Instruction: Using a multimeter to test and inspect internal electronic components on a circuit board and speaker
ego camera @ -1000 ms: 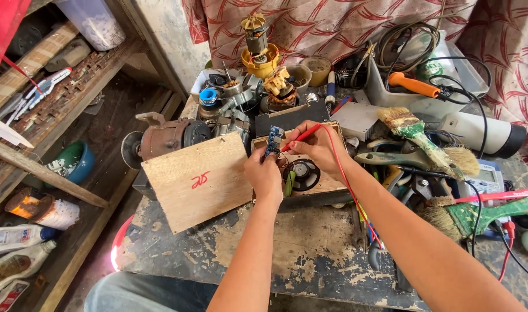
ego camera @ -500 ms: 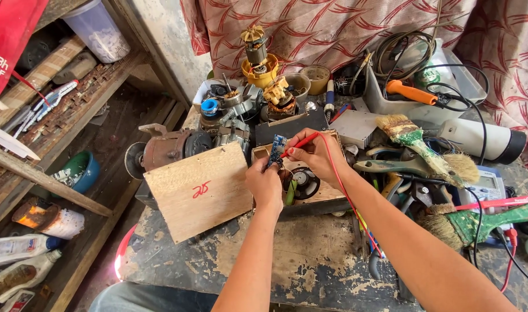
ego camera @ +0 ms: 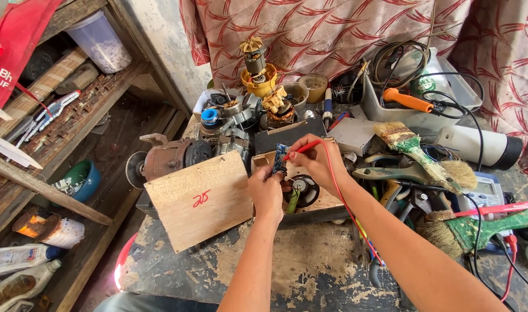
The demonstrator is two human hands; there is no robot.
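Left hand [ego camera: 265, 189] pinches circuit board [ego camera: 279, 159] amid crowding clutter.

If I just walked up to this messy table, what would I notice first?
Probably the two hands in the middle: the left hand holds up a small blue circuit board, and the right hand touches it with a red probe. Just left of them leans a plywood square with red marking. At the back, a yellow motor part stands tall before the red patterned cloth.
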